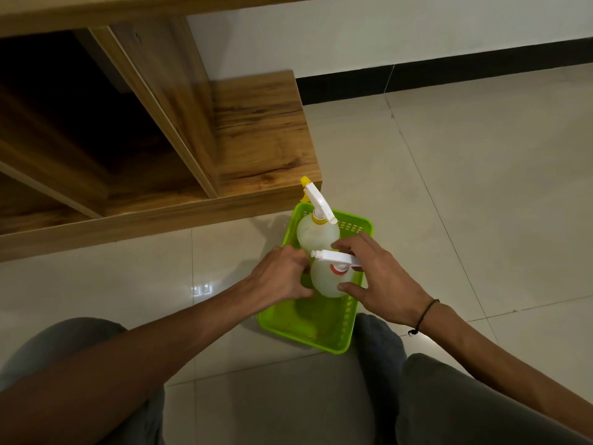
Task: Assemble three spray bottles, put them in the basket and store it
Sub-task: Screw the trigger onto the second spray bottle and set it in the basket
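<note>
Pale floor tiles [449, 187] run up to a white wall with a dark skirting, and a wooden cabinet [256, 133] stands open at the far left, its inside dark. Both hands meet over a green basket [308, 329] that sits on the floor just in front of the cabinet's base, between the person's knees and the plinth. The left hand [282, 276] is curled against the left side of the red bottle [327, 281], fingers tucked down by the basket's left wall; whether it grips the bottle or only steadies it, I cannot tell. The right hand [382, 284] cups the same bottle from the right, thumb low on its body and fingers spread over the white trigger head. That bottle stands in the middle of the basket, red collar showing under the head. Touching it on the far side, in the basket's far end, stands the yellow bottle [317, 232], head fitted, nozzle toward the cabinet. The near end of the basket is bare, and no third bottle shows. By my reading, the second bottle is being set in place. Next comes letting go without tipping it, then finding and assembling the third, filling the near end, and lifting the basket into the cabinet.
</note>
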`<state>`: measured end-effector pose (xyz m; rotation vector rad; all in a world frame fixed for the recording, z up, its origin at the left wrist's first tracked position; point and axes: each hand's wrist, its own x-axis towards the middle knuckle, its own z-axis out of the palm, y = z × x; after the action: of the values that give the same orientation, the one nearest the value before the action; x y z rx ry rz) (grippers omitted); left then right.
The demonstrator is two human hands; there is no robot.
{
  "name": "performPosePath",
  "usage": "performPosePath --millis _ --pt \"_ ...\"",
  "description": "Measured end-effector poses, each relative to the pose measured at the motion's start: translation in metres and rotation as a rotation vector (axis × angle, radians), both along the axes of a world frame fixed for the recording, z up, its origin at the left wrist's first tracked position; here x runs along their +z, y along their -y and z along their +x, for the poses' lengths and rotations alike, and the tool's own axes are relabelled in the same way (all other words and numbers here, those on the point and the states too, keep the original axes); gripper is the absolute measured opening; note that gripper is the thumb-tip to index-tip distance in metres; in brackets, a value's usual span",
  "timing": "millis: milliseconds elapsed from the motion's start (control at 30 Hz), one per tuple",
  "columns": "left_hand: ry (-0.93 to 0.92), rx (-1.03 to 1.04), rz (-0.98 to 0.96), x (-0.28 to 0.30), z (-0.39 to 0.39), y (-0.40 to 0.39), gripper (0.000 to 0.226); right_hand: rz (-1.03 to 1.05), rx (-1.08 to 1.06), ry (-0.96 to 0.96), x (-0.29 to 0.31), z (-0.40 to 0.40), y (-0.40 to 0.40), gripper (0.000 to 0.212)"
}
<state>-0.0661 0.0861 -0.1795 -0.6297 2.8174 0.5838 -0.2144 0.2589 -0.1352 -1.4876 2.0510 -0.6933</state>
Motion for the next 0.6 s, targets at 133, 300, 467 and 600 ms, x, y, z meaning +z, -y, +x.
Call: performPosePath --millis 133,300,467,600 --pt "0.061 0.117 0.046 0.025 0.006 0.004 0.026 0.02 -0.003 -0.026 0.029 -0.005 -0.012 0.056" --pt "-0.085 0.316 0.12 0.076 0.017 0.014 0.019 -0.057 -0.052 -0.185 0.093 -0.013 0.008 0.033" --pt "-0.452 0.532 0.29 0.147 0.03 0.03 0.038 -0.08 0.084 -0.206 0.167 -0.007 0.055 0.029" --pt "-0.659 0.604 0.323 0.207 0.034 0.039 0.033 -0.127 0.218 -0.279 0.219 0.01 0.1 0.021"
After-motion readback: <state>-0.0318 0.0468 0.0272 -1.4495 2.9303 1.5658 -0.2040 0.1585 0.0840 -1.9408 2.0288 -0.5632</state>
